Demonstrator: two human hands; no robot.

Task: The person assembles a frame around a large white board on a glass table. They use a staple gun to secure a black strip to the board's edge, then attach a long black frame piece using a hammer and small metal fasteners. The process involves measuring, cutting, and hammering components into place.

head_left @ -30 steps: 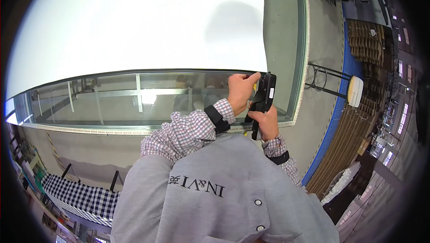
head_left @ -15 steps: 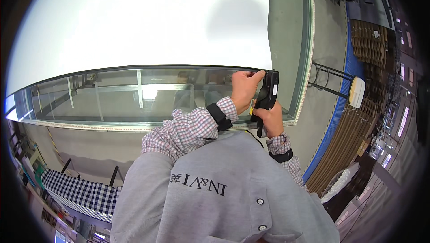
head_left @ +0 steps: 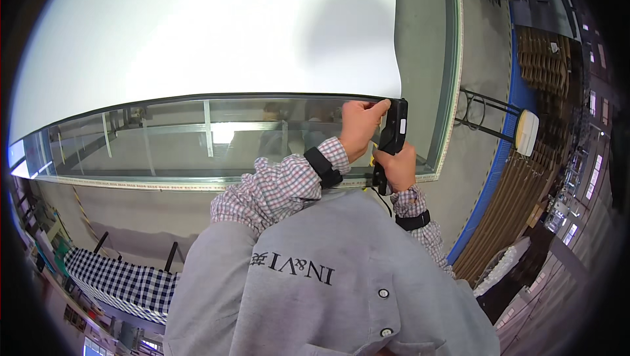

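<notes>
A big white sheet (head_left: 210, 34) lies over a glass-topped table, a thin black strip (head_left: 262, 97) running along its near edge. My left hand (head_left: 361, 126) is closed, thumb and fingers pinching that strip close to the sheet's near right corner. In my right hand (head_left: 398, 167) is a black pistol-shaped handheld tool (head_left: 395, 126) with a pale label on its side. Its head stands at the end of the strip, right beside my left thumb. A dark cord hangs below the grip. The tool's working tip is hidden.
The table's glass (head_left: 246, 139) shows in front of the sheet, framed by a pale ruler-marked edge (head_left: 131, 185). To the right stands a stool with a pale seat (head_left: 527, 133), near blue matting and stacked brown material (head_left: 505, 218). A checked cloth (head_left: 121, 280) covers something at lower left.
Both hands stay at the corner with their grips unchanged. The tool has tilted slightly and moved a little, and the cord below it shows more clearly.
</notes>
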